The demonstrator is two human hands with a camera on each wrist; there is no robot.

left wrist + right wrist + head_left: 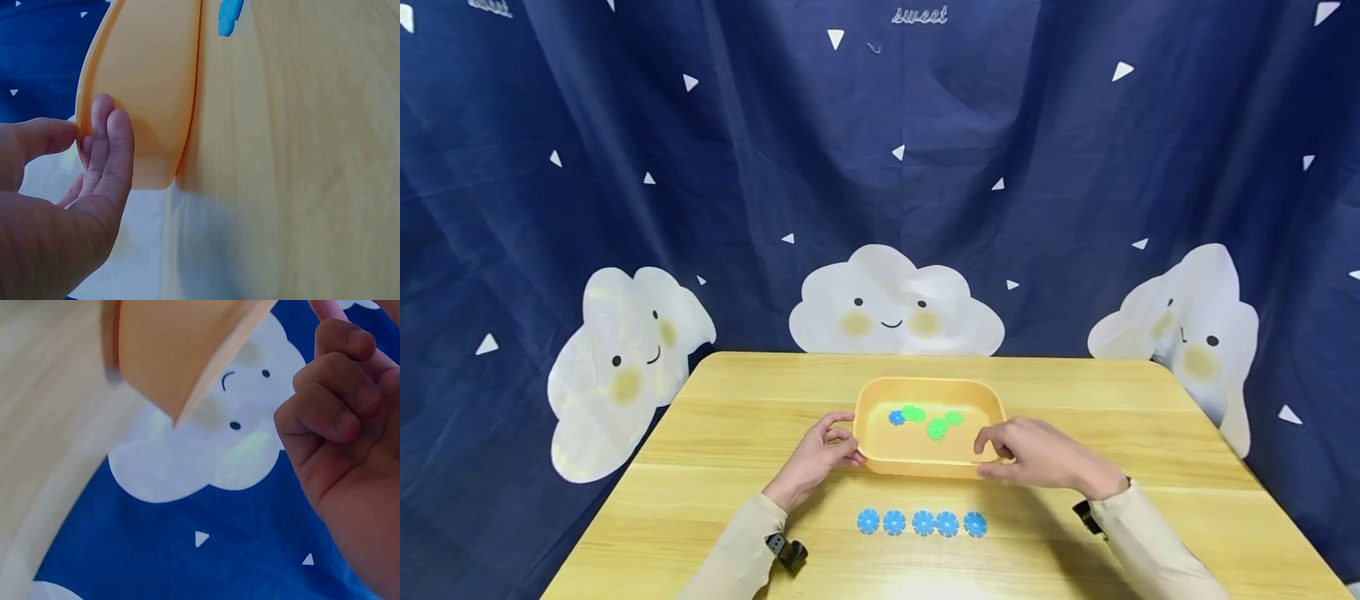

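Observation:
A shallow orange tray (925,468) stands on the table. Inside it lie a blue notched disc (897,418) and several green notched discs (937,429). At the tray's left end, my left hand (822,454) grips the side, with fingers (119,150) against the outer wall. My right hand (1037,452) is over the front right corner, thumb and index finger apart and nothing visible between them. In the right wrist view its other fingers (331,394) are bent, and the index tip is out of frame.
In front of the tray, several blue notched discs (923,522) lie in a row on the wooden table (737,400). A dark blue curtain (760,125) with cloud prints hangs behind the table's far edge.

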